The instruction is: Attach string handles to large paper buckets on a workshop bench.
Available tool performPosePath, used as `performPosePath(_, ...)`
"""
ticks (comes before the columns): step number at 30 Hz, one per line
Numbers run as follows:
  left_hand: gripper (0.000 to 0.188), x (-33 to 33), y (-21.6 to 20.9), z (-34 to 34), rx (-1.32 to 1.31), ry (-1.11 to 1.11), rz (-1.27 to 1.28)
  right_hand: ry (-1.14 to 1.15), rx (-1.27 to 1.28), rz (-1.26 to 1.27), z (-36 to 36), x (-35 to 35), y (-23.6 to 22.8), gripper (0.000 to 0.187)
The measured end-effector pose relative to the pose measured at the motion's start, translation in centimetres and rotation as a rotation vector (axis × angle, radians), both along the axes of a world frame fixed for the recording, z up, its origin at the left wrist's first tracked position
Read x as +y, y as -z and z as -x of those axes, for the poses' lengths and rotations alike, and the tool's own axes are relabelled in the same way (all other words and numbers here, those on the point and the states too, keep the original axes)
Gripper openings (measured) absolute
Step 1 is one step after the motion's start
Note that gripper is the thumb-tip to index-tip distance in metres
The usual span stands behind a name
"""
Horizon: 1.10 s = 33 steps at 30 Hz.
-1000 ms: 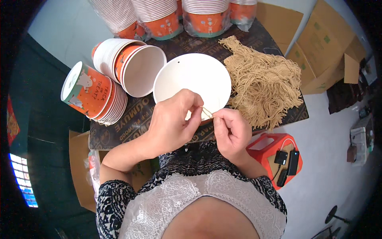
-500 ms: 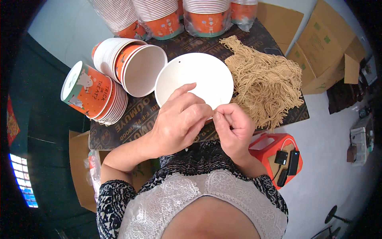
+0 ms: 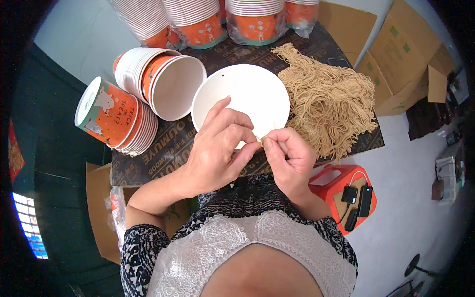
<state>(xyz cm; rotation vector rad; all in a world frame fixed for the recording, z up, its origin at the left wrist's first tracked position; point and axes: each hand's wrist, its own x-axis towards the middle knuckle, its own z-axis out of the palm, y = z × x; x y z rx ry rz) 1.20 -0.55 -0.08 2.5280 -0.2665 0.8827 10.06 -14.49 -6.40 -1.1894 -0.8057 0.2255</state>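
White tub (image 3: 237,96), one: on the dark table (image 3: 141,168), near edge. Left hand (image 3: 213,151): thumb and forefinger pinched together, seemingly on cord (image 3: 261,140) (barely visible from here). Right hand (image 3: 292,161): thumb and forefinger closed on it. Handling note: fingertips close, tension light.

From the person's head, a fisheye camera is looking steeply down at the near left hand (image 3: 217,148), right hand (image 3: 292,156) and the surface (image 3: 170,143) beyond.
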Motion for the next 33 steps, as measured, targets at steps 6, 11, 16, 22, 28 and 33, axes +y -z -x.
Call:
performPosePath(6,0.024,-0.1,0.1,0.0,0.013,0.004,0.003,-0.022,0.027,0.012,0.0,-0.1,-0.2,0.002)
performPosePath(11,0.026,-0.1,0.0,0.0,0.028,0.025,0.021,0.013,-0.013,0.041,-0.2,-0.4,-0.4,0.003)
performPosePath(16,0.025,-0.2,-0.4,-0.1,0.051,0.053,0.021,-0.009,0.02,0.08,-0.5,-0.9,-1.0,0.006)
performPosePath(22,0.022,-0.4,-0.5,-0.4,0.03,0.072,0.025,-0.049,0.065,0.116,-0.6,-1.3,-1.3,0.009)
performPosePath(28,0.02,-0.9,-0.5,-0.5,0.032,0.058,0.08,0.003,-0.058,0.096,-0.8,-1.2,-1.1,0.008)
performPosePath(33,0.017,-0.4,-0.1,-0.1,0.096,0.029,0.177,0.109,-0.324,0.155,-1.1,-3.2,-1.1,0.038)
